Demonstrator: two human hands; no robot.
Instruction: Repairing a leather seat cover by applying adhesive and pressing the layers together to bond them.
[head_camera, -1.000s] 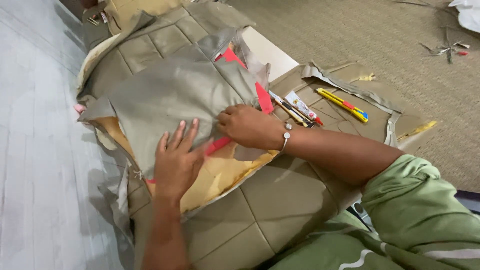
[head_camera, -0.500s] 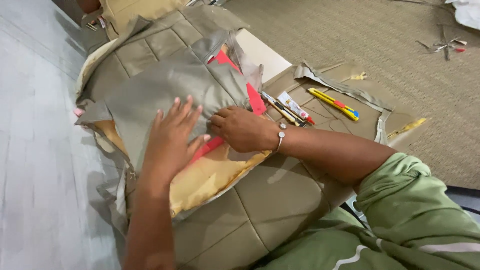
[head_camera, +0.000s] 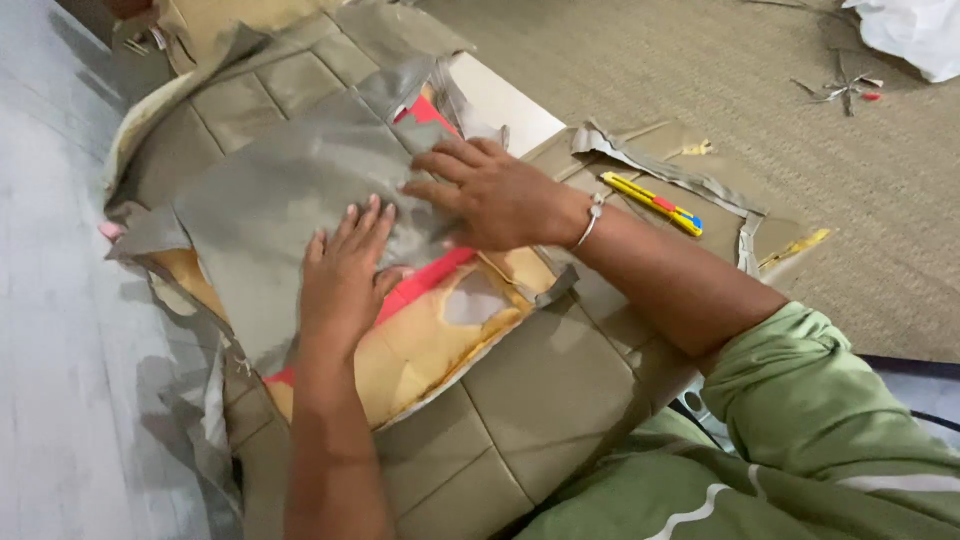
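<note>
While both of my hands press flat on the loose grey-green leatherette panel (head_camera: 290, 200), I see how they have shifted over the last second: my left hand (head_camera: 345, 275) has slid up from the panel's near edge onto its middle, and my right hand (head_camera: 490, 195) has moved up toward the panel's far corner. Neither hand grips anything; the fingers of both are spread and released, palms down on the sheet. That reads to me as smoothing the sheet flat.

The panel lies on top of the yellowed foam pad with a red strip (head_camera: 430, 330), which sits on the quilted grey-green seat cover (head_camera: 520, 400) spread over the floor. To the right of the panel, beyond my right wrist with its thin silver bracelet (head_camera: 592, 215), a yellow utility knife (head_camera: 650, 203) rests on a trimmed scrap of cover material. Well to the right of the panel, small offcuts (head_camera: 840, 88) lie on the carpet.
</note>
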